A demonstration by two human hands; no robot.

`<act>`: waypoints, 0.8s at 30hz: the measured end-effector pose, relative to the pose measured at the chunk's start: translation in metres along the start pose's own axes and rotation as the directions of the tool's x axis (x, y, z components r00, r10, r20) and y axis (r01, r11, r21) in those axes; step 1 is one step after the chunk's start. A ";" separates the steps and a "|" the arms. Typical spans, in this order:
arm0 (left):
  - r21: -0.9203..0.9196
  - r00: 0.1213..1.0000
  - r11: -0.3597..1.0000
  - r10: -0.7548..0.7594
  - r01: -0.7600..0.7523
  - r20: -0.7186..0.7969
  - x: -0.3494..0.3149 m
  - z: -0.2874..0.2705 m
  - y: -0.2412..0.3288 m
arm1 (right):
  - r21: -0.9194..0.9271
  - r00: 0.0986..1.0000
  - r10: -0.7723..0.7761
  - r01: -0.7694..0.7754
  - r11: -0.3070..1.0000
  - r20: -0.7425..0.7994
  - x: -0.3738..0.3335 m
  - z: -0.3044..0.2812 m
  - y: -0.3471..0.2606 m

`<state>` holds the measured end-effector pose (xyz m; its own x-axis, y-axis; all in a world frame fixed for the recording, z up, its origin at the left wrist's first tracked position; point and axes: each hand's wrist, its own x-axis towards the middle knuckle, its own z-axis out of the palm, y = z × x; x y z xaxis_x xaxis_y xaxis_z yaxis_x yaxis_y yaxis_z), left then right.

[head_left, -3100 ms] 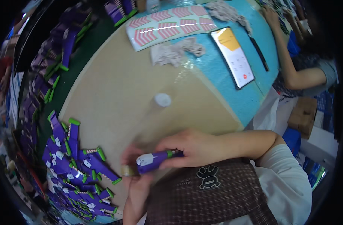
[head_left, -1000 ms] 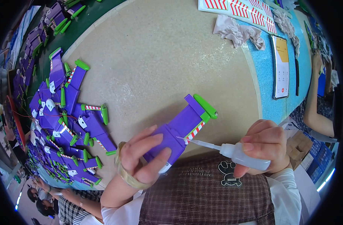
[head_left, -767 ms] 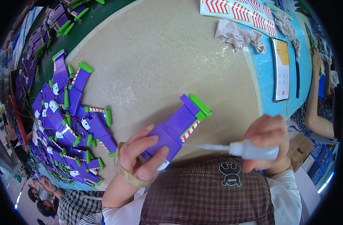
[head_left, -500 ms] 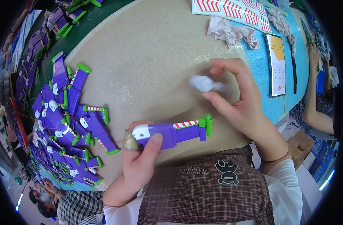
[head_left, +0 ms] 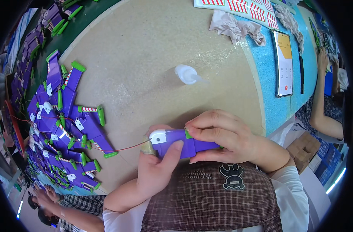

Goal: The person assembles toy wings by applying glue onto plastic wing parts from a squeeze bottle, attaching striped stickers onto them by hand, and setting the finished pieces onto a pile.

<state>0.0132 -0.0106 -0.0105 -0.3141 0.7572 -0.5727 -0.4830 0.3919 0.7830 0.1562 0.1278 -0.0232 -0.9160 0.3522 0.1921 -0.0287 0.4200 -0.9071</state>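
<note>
We clamp both hands, left hand [head_left: 157, 170] and right hand [head_left: 223, 135], on the small purple folded cardboard box [head_left: 180, 142] near our chest; light, crushable, best pinched along its edges.

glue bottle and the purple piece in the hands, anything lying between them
Nothing: in the head view, bare tan table separates the glue bottle from the purple piece.

assembly workshop, heaped purple toy parts [head_left: 64, 127]

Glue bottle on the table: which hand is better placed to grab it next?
Probably right. The right hand lies nearer the glue bottle, with bare table between; the left hand cradles the purple piece from below, farther off.
</note>
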 end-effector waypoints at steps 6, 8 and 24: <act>-0.190 0.997 0.979 -0.073 0.073 0.004 -0.005 -0.001 0.007 | -0.127 0.993 -0.078 0.066 0.990 -0.088 0.007 -0.010 -0.020; -0.229 1.000 0.973 -0.019 0.018 -0.002 -0.011 -0.004 0.008 | 0.200 0.984 -0.168 0.177 0.964 -0.063 0.023 -0.036 -0.034; -0.180 0.985 0.984 -0.023 -0.008 -0.170 0.008 -0.006 0.018 | -0.788 0.939 -0.174 -0.138 0.599 -0.296 0.081 -0.177 0.090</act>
<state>-0.0030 -0.0005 -0.0025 -0.4374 0.6477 -0.6238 -0.6199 0.2854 0.7309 0.1504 0.3420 -0.0230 -0.7368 0.5056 0.4490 0.4245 0.8627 -0.2748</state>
